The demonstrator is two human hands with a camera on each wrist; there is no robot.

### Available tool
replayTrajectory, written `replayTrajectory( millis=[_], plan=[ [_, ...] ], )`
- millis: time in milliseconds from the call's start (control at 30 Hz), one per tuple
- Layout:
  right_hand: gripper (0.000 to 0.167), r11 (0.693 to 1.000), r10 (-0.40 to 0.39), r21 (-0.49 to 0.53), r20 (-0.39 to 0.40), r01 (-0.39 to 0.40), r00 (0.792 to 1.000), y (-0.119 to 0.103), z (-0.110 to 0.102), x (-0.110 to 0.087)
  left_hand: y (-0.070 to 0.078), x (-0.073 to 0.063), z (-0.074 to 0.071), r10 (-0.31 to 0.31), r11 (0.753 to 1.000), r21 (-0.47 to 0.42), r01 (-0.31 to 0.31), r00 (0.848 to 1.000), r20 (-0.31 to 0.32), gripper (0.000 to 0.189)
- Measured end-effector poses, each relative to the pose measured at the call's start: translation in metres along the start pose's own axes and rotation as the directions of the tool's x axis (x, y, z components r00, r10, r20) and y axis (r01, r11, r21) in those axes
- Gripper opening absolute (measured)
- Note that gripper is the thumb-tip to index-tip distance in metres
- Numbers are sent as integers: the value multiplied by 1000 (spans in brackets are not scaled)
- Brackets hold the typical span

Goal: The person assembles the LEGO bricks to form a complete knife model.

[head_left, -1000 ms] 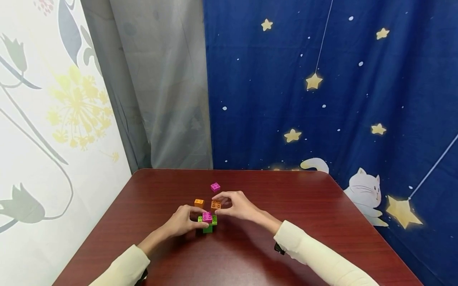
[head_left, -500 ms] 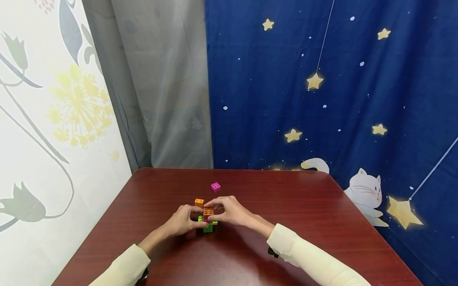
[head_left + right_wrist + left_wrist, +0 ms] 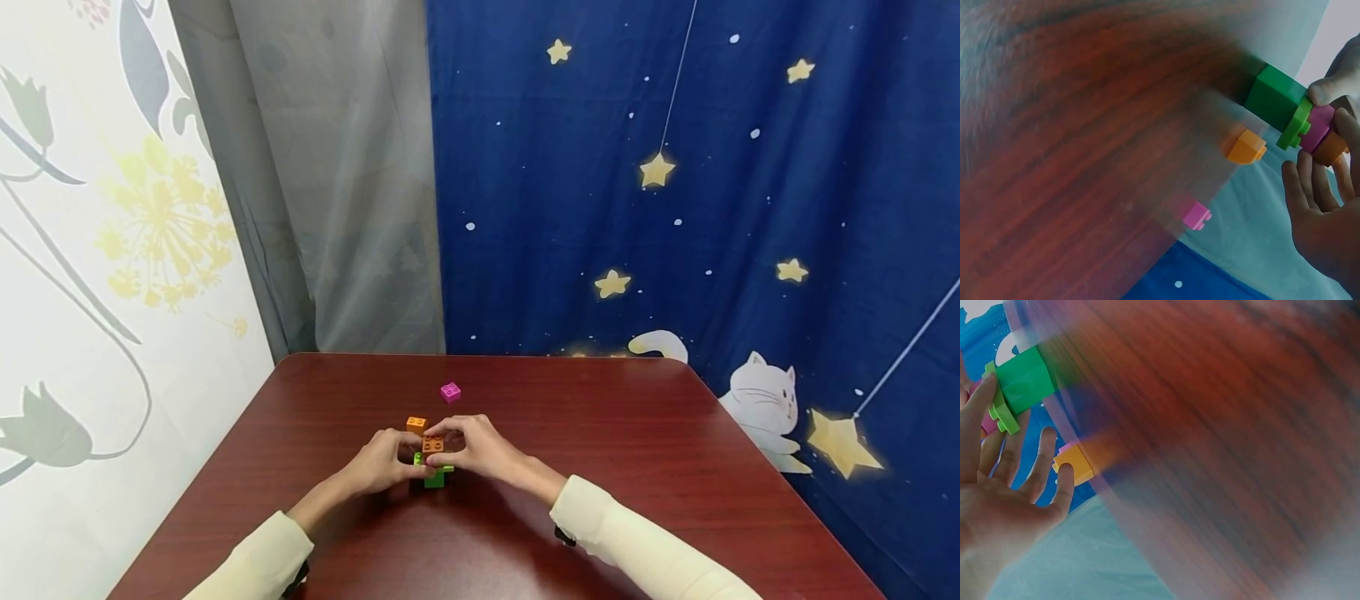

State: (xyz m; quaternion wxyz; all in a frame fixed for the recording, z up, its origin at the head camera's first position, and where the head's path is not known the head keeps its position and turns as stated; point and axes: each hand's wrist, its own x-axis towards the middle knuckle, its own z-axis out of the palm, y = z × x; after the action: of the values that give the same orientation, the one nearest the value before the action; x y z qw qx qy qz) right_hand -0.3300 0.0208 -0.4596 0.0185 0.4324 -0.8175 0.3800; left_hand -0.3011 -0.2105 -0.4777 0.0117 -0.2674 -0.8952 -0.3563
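Note:
A stack of toy building bricks stands upright on the table. At its bottom is a dark green brick (image 3: pixel 1275 95), with a wider light green brick (image 3: pixel 1296 125) over it. A magenta brick (image 3: pixel 1317 128) sits above that, largely hidden in the head view. My left hand (image 3: pixel 372 465) grips the stack's upper part from the left, thumb in front and fingers behind. From the right, my right hand (image 3: pixel 486 450) pinches an orange brick (image 3: pixel 432 444) on top of the magenta one. Whether the two are fully pressed together, I cannot tell.
Just behind the stack stands another orange brick (image 3: pixel 416 425). Farther back lies a loose magenta brick (image 3: pixel 450 392). The reddish-brown table (image 3: pixel 570 408) ends at a grey curtain (image 3: pixel 367 208) and a blue star-patterned curtain (image 3: pixel 525 208).
My right hand has moved left with the orange brick, from beside the stack to on top of the magenta brick. The left hand has kept its place on the stack.

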Motion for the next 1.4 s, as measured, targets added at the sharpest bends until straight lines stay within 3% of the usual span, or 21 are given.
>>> replayTrajectory(
  millis=[467, 700, 833, 1067, 1400],
  plan=[
    [38, 999, 43, -3, -38, -43, 998, 8, 2, 1, -1, 4, -1, -11, 999, -35, 11, 1000, -5, 29],
    [39, 999, 4, -41, -54, -6, 999, 11, 6, -3, 7, 2, -7, 4, 1000, -10, -4, 999, 46, 37],
    [42, 998, -27, -59, -72, 23, 997, 13, 7, -5, 16, -2, -13, 5, 1000, 9, -5, 1000, 10, 48],
    [57, 999, 38, -15, -113, -40, 993, 13, 9, -9, 28, -4, -11, -25, 1000, 3, 25, 997, -78, 46],
    [55, 998, 52, 37, -126, -47, 991, 7, 13, -11, 21, -3, -3, -5, 1000, 3, 5, 989, -147, 31]
  ],
)
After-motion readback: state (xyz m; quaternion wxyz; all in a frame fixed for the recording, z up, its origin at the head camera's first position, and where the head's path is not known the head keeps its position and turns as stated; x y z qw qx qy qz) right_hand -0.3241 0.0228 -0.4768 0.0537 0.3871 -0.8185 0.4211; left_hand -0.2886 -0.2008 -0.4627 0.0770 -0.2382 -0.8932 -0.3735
